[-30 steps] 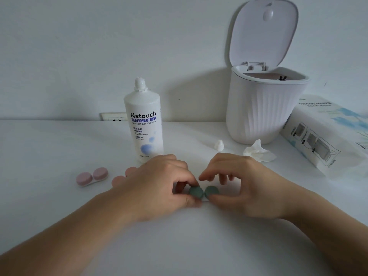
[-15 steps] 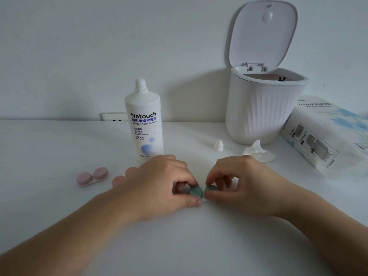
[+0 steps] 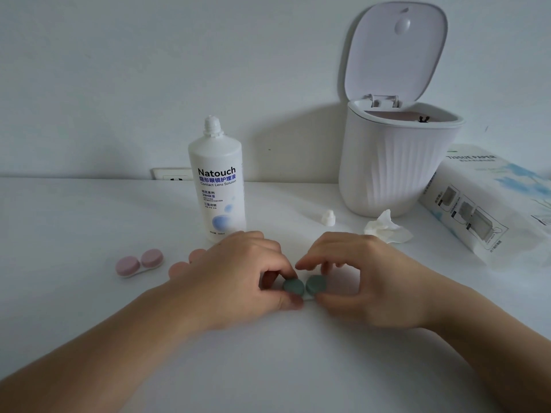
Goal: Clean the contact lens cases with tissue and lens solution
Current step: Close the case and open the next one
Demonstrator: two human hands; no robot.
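Left hand curled, thumb and forefinger pinching the left cap of the green lens case. Right hand curled likewise, thumb against the near edge of the right cap, forefinger arched just above it (contact on top not clear). Case low at the white table between both hands, both green caps seated.

Further out: pink lens case to the left, well apart, caps on, no hand on it. Lens solution bottle upright behind the left hand, nozzle bare, its small white cap lying loose toward the bin. Crumpled tissue just in front of the open white bin (looks used, not yet thrown away). Tissue pack lying at far right.

Judged progress: somewhere in the middle. Open bottle and spent tissue suggest wiping already done on something. Impossible to say whether the green caps are going on or coming off. Probably left: capping the bottle, binning the tissue, perhaps one case.
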